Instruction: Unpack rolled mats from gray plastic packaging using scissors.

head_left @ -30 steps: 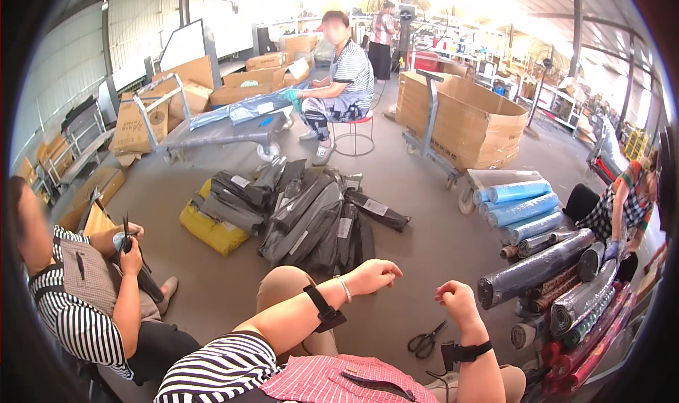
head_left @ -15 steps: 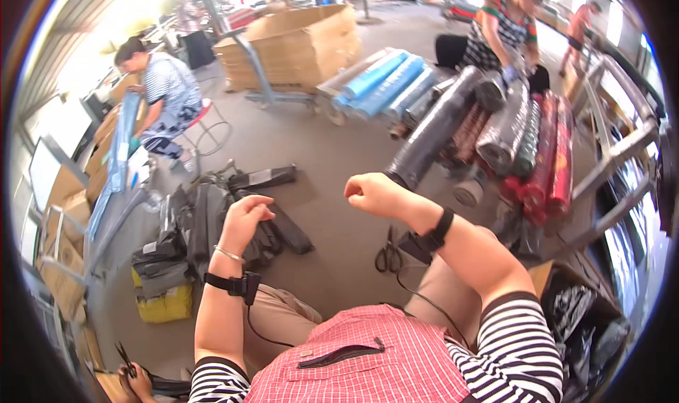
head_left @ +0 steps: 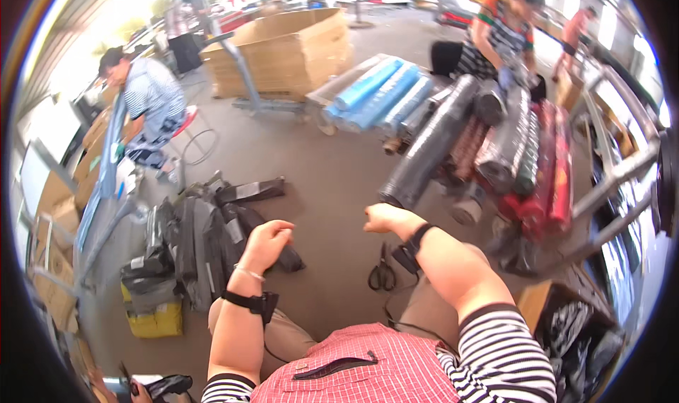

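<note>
My left hand (head_left: 269, 244) hangs in the air beside the pile of dark wrapped packages (head_left: 205, 240), fingers curled in, nothing seen in it. My right hand (head_left: 390, 220) is closed like a fist just in front of the near end of a long black plastic-wrapped roll (head_left: 433, 145); no object shows in it, though its underside is hidden. Black-handled scissors (head_left: 382, 274) lie on the floor below my right hand, blades pointing away from me. Black straps with small boxes are on both my wrists.
Blue rolls (head_left: 382, 95) and red rolls (head_left: 552, 173) lie ahead to the right, where a person (head_left: 498, 42) sits. Another person (head_left: 150, 99) sits at the left. A large cardboard box (head_left: 283, 56) stands behind. Metal frames and black bags (head_left: 580, 339) are at the right.
Both hands have moved down and to the right in the picture, and the left hand is nearer the right. The view has shifted slightly. Nothing has visibly been picked up.
</note>
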The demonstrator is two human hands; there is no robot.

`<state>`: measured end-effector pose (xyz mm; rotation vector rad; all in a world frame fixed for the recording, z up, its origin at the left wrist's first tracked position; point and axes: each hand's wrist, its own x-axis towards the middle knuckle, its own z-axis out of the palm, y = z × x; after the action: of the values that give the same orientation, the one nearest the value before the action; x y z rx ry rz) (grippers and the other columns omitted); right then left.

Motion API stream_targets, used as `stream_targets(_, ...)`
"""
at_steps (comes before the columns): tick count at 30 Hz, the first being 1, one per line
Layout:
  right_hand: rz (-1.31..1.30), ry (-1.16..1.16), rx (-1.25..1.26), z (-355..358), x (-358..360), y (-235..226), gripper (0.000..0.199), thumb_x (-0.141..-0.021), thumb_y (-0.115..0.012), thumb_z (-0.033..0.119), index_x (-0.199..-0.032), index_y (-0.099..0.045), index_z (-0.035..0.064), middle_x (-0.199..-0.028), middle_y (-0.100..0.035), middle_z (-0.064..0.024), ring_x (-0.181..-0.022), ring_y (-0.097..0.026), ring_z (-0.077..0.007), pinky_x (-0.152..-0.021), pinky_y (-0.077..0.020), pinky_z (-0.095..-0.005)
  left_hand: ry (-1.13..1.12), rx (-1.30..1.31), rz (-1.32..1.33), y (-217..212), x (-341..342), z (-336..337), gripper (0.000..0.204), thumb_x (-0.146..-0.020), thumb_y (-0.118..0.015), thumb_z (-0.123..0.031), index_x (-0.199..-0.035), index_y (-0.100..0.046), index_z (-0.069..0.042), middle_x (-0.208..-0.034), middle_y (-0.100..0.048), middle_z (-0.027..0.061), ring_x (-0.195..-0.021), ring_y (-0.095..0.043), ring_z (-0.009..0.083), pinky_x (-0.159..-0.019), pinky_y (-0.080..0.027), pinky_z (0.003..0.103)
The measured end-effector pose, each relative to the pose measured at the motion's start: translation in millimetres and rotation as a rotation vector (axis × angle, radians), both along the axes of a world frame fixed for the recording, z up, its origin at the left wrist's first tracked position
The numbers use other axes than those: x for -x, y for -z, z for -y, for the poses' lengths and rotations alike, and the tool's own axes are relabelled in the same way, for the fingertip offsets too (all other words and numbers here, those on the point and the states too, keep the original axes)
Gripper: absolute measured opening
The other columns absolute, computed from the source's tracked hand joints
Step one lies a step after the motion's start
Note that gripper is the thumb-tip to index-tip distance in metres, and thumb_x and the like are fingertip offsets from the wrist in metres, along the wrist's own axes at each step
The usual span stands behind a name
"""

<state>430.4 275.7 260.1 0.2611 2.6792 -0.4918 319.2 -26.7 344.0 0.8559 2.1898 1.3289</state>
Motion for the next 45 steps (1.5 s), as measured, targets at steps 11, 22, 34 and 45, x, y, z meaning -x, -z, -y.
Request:
stream_targets(11, -0.18, 0.184, 0.369, 27.9, -15.5, -74.4, 0.038, -0.081, -0.069, 0.02, -0.113, -0.066, 0.001, -0.087, -0.072, -0.017, -0.081, -0.07, -0.0256, -0.074, -0.0543, -0.0332, 0.204, 0.3, -0.388, -11.2, -4.6, -21.1, 0.029, -0.093, -0.054, -0.027, -0.095, -0.067, -0.001, -0.089, -0.067, 0.0193, -0.088, -0.064, 0.0372, -0.081, -0.05, 0.043)
stream_targets(22, -0.461, 0.154, 0.351, 46.2, -14.9, -95.2, 0.025, -0.073, -0.069, 0.006, -0.097, -0.069, 0.0004, -0.074, -0.067, -0.012, -0.068, -0.066, -0.0213, -0.068, -0.0532, -0.0315, 0.227, 0.273, -0.419, 7.4, -2.7, -27.6, 0.023, -0.091, -0.049, -0.013, -0.104, -0.064, -0.002, -0.099, -0.068, 0.0189, -0.097, -0.063, 0.0369, -0.087, -0.049, 0.044)
stream_targets(34, -0.245, 0.041, 0.404, 45.6, -22.4, -90.9, 0.032, -0.08, -0.072, 0.012, -0.107, -0.064, -0.003, -0.089, -0.071, -0.0176, -0.083, -0.07, -0.0267, -0.076, -0.0548, -0.0336, 0.052, 0.173, -0.47, 1.3, 9.3, -3.4, 0.025, -0.088, -0.054, -0.016, -0.104, -0.065, 0.0, -0.096, -0.068, 0.0196, -0.096, -0.064, 0.0353, -0.087, -0.049, 0.043)
stream_targets(45, -0.102, 0.011, 0.344, 46.4, -29.2, -75.0, 0.039, -0.082, -0.072, 0.018, -0.114, -0.062, -0.003, -0.096, -0.071, -0.0187, -0.088, -0.069, -0.0267, -0.078, -0.0543, -0.0344, 0.038, 0.182, -0.602, -20.9, -2.4, 13.4, 0.023, -0.087, -0.057, -0.016, -0.099, -0.066, 0.001, -0.091, -0.068, 0.0183, -0.092, -0.065, 0.0345, -0.085, -0.05, 0.042)
